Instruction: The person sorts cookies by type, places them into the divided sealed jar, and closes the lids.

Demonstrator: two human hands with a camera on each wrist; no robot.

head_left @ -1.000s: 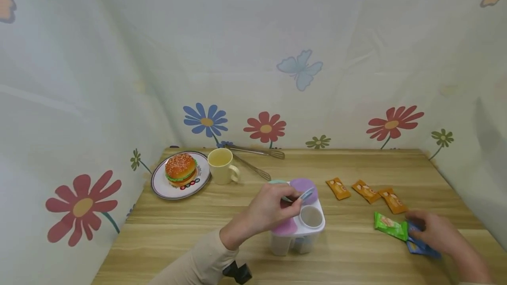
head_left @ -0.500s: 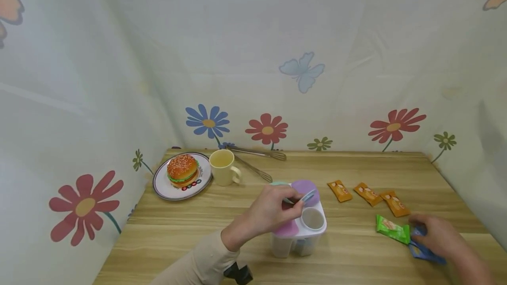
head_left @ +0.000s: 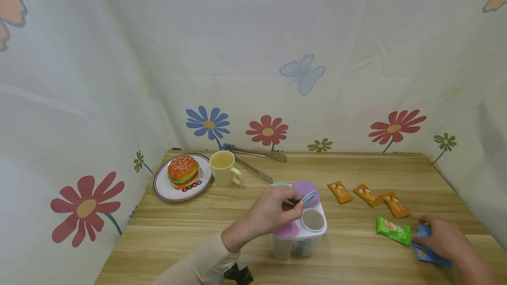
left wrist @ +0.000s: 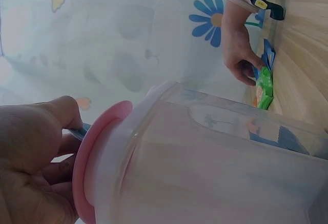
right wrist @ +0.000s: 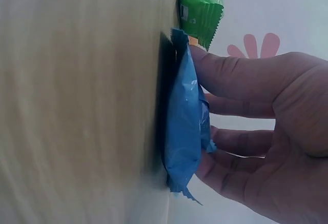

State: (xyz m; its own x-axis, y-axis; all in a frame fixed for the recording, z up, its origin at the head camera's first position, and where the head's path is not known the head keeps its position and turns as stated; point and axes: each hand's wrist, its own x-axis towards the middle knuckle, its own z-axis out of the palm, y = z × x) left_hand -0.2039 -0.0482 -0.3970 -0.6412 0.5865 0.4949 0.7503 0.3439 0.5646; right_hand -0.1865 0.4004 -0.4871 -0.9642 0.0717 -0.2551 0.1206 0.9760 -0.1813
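My left hand [head_left: 273, 209] pinches a light blue round lid [head_left: 310, 195], tilted over a clear container [head_left: 282, 248] with a white top. The container's front right round opening [head_left: 313, 220] is uncovered. Purple [head_left: 306, 191], pink [head_left: 287, 231] and green [head_left: 279, 184] lids cover the others, the green one mostly hidden by the hand. Blue pieces show through its clear wall. On the right, my right hand [head_left: 445, 235] grips a small blue snack packet [right wrist: 183, 126], thumb and fingers bent around it; more blue wrapper shows behind. A green packet [head_left: 393, 230] lies just left of the fingertips.
Three orange packets [head_left: 339, 191] lie behind the green one. At the back left, a plate [head_left: 161, 184] bears a toy hamburger [head_left: 183, 170] beside a yellow mug [head_left: 222, 175]. Two whisks [head_left: 255, 153] lie behind the mug, near the flowered curtain [head_left: 348, 100].
My right hand has shifted slightly right, and the blue wrappers have slid right with it, away from the green packet. My left hand keeps the lid in nearly the same place.
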